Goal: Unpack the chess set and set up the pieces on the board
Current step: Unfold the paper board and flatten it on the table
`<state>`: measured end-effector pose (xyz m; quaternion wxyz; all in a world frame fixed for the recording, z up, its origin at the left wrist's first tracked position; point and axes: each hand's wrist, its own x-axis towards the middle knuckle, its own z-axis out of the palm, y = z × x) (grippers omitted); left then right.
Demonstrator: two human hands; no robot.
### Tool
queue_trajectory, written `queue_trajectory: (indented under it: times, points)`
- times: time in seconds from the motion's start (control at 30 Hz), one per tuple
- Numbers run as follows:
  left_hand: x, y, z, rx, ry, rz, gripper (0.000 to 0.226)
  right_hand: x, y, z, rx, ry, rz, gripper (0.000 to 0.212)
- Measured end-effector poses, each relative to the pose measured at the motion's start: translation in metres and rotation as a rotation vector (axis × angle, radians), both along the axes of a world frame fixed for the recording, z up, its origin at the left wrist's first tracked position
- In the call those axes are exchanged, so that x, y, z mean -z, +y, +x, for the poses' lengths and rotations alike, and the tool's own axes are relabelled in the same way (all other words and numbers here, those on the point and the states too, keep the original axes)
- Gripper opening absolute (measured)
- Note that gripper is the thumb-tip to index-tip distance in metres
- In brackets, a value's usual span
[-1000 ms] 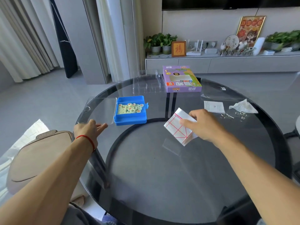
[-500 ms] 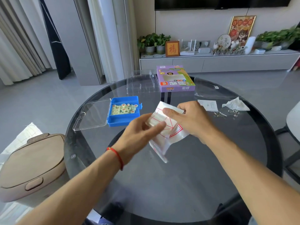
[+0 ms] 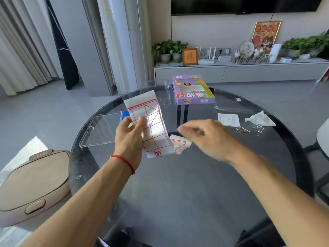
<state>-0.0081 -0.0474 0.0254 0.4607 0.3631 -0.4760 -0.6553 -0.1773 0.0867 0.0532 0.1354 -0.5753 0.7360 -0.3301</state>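
My left hand (image 3: 130,138) grips the folded white board sheet (image 3: 151,122) with red grid lines, holding it up over the round glass table (image 3: 178,193). The sheet is partly unfolded and its lower end curls toward the table. My right hand (image 3: 208,138), blurred, hovers just right of the sheet with its fingers extended and holds nothing. The blue piece box (image 3: 125,114) is mostly hidden behind my left hand and the sheet; its clear lid (image 3: 101,129) lies open to the left. The purple chess set carton (image 3: 193,90) lies at the table's far side.
A clear plastic insert (image 3: 160,93) lies left of the carton and a plastic bag (image 3: 233,102) to its right. A paper slip (image 3: 228,119), a crumpled tissue (image 3: 260,119) and small metal rings (image 3: 256,128) lie at the right. A beige stool (image 3: 33,184) stands at the left.
My left hand took over the sheet and lifted it, letting it unfold longer. My right hand let go and moved off to the right.
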Motion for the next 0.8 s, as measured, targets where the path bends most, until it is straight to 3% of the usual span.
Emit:
queue_trajectory:
  times: [0.03, 0.13, 0.3, 0.37, 0.43, 0.5, 0.57, 0.67, 0.8]
  points:
    - [0.001, 0.000, -0.002, 0.001, -0.001, 0.001, 0.024, 0.000, -0.002, 0.013, -0.093, -0.072, 0.026, 0.039]
    - [0.001, 0.003, -0.008, 0.004, 0.022, 0.008, 0.023, 0.017, -0.012, 0.034, -0.154, -0.012, -0.020, 0.039]
    - [-0.002, 0.015, -0.012, -0.051, -0.221, -0.065, 0.042, 0.017, -0.016, 0.030, 0.054, -0.099, -0.099, 0.045]
    - [-0.003, 0.026, -0.010, 0.052, -0.368, -0.148, 0.058, 0.017, -0.015, 0.029, 0.156, -0.008, -0.097, 0.049]
    - [-0.004, 0.038, -0.011, 0.216, -0.345, -0.122, 0.072, 0.017, -0.016, 0.032, 0.210, 0.072, -0.085, 0.050]
    - [0.000, 0.041, -0.014, 0.244, -0.281, -0.080, 0.069, 0.017, -0.017, 0.034, 0.239, 0.129, -0.087, 0.051]
    - [0.000, 0.040, -0.015, 0.211, -0.228, -0.082, 0.051, 0.015, -0.018, 0.035, 0.247, 0.118, -0.096, 0.050]
    - [-0.003, 0.040, -0.012, 0.265, -0.141, -0.063, 0.036, 0.015, -0.018, 0.029, 0.216, -0.096, -0.053, 0.058]
    - [-0.008, 0.034, -0.007, 0.342, -0.082, 0.042, 0.040, 0.009, -0.015, 0.021, 0.104, -0.568, 0.029, 0.053]
